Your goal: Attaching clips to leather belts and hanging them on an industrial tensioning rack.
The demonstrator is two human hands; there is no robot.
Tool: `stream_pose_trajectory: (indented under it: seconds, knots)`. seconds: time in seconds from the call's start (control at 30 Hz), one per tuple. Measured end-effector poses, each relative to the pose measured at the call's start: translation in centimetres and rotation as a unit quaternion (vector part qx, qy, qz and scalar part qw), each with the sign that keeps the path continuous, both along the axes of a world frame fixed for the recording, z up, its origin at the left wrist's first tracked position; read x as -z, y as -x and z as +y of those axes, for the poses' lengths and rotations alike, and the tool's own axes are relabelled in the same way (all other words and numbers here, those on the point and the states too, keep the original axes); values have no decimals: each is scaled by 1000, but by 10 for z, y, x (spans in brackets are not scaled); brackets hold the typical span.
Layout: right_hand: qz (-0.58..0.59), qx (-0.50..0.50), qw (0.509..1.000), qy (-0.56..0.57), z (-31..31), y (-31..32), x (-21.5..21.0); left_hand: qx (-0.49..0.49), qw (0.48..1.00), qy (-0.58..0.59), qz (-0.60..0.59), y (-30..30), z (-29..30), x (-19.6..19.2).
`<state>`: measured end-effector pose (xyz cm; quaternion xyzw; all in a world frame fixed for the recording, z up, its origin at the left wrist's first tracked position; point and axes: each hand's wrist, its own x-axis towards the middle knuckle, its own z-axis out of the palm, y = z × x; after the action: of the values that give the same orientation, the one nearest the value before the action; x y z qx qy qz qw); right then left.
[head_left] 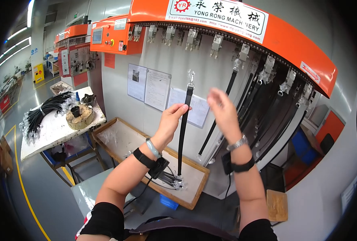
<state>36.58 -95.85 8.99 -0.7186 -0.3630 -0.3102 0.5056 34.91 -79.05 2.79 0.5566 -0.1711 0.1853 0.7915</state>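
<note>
My left hand [173, 120] is closed around a flat black strap [183, 132], gripping it below its top end. A metal snap hook [191, 82] wrapped in clear plastic tops the strap. Its lower end hangs down to the wooden tray. My right hand [224, 110] is raised to the right of the strap, apart from it, with nothing visible in it; its fingers look loosely extended and a little blurred. Just beyond it, another black strap [216, 120] hangs from a clip [238, 62] of the orange overhead machine [283, 48].
Several more black straps [263, 96] hang along the machine's right side. Below my hands is a wood-rimmed tray [200, 178] with strap ends and plastic bits. On the left, a white table [42, 142] carries a bundle of black straps [50, 110] and a wooden block [80, 119]. A stool [277, 205] stands lower right.
</note>
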Motion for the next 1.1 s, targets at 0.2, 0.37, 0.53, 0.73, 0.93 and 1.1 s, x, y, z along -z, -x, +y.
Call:
stream_pose_trajectory:
  seconds: [0.2,0.37,0.53,0.73,0.93,1.1]
  knots:
    - [-113,228,962,97,27,-98,-115,4,999,-31,-32,-60,16,-22]
    - [-16,319,943,94,33,-159,-161,93,995,-21,-9,-104,17,-32]
    - [40,300,953,24,40,-164,-166,167,985,-34,15,-134,29,-38]
    - [28,306,951,-13,34,-171,-166,167,985,-44,-4,-155,20,-45]
    - [58,283,957,-18,34,-168,-167,1,991,-56,-120,-171,1,-40]
    - [47,276,960,-28,32,-172,-166,-155,958,-132,-203,-171,-11,-46]
